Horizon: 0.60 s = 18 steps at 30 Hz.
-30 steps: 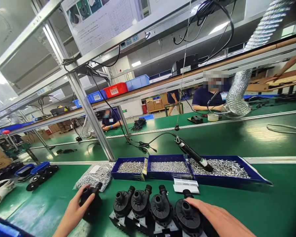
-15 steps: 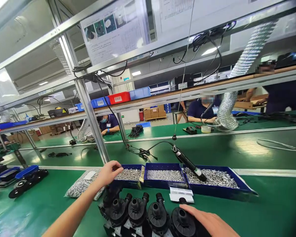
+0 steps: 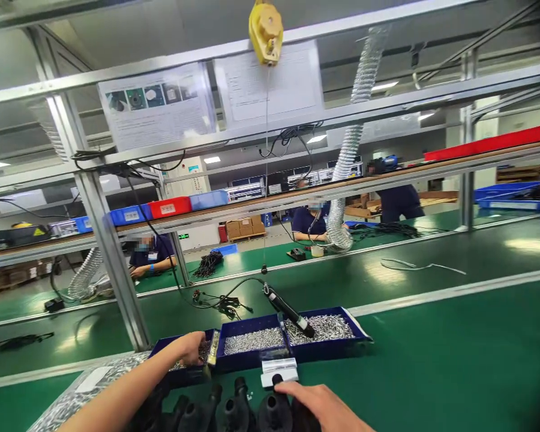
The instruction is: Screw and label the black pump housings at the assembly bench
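Observation:
My left hand reaches into the leftmost blue bin of small metal screws; its fingers are bent down among the screws and their tips are hidden. My right hand rests at the rightmost visible black pump housing, its extended fingers touching the side pipe. Several such housings stand in a row at the bottom edge. A middle blue bin holds small metal parts. In the right bin lie longer screws, with a black electric screwdriver leaning into it on a cord.
A bag of screws lies at the lower left. White paper pieces sit before the bins. A metal post rises at left. Black cables lie behind the bins. People sit at the far bench.
The view has turned right and up. My left hand has gone from above the left bin's edge down into its screws. My right hand remains at the black housing.

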Each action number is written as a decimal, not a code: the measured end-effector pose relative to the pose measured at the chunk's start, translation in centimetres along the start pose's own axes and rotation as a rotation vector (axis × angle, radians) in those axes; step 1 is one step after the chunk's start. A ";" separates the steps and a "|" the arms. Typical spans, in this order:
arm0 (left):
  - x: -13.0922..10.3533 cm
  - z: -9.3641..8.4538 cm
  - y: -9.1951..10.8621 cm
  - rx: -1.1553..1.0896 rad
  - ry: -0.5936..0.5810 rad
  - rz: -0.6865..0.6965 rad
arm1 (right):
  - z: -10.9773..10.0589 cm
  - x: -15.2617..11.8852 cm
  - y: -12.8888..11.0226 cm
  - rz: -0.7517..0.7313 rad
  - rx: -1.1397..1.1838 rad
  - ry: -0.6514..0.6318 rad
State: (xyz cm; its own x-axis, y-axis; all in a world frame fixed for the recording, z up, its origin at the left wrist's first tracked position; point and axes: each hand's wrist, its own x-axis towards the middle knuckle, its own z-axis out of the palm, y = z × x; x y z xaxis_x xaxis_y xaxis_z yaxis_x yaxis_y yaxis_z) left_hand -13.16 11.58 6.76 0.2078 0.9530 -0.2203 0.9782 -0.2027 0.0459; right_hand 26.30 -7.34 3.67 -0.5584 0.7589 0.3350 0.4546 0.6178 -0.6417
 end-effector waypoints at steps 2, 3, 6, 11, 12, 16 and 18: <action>0.0 0.1 0.0 0.032 -0.030 -0.042 | -0.1 0.1 0.2 -0.009 -0.005 -0.001; -0.1 0.2 0.1 0.047 -0.032 -0.054 | -0.1 0.1 0.3 -0.014 -0.005 -0.001; -0.1 0.5 0.5 0.072 0.008 -0.063 | -0.1 0.0 0.3 -0.024 -0.007 -0.012; 0.1 1.0 0.9 0.081 0.049 -0.112 | 0.1 -0.4 0.0 -0.011 -0.021 0.026; 0.1 0.9 0.8 0.077 0.056 -0.123 | 0.1 -0.5 0.1 -0.015 -0.022 0.032; 0.3 0.1 -0.1 0.042 0.077 -0.153 | 0.4 -0.5 1.1 -0.045 -0.023 0.059; 0.3 -0.4 -0.8 0.019 0.079 -0.152 | 0.5 -0.3 1.7 -0.063 -0.036 0.062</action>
State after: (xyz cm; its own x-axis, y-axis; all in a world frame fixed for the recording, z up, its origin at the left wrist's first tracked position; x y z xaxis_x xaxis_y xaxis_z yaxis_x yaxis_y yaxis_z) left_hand -13.85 12.08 7.06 0.0579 0.9876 -0.1461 0.9983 -0.0587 -0.0011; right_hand 26.88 -6.63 2.09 -0.5433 0.7290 0.4164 0.4456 0.6708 -0.5929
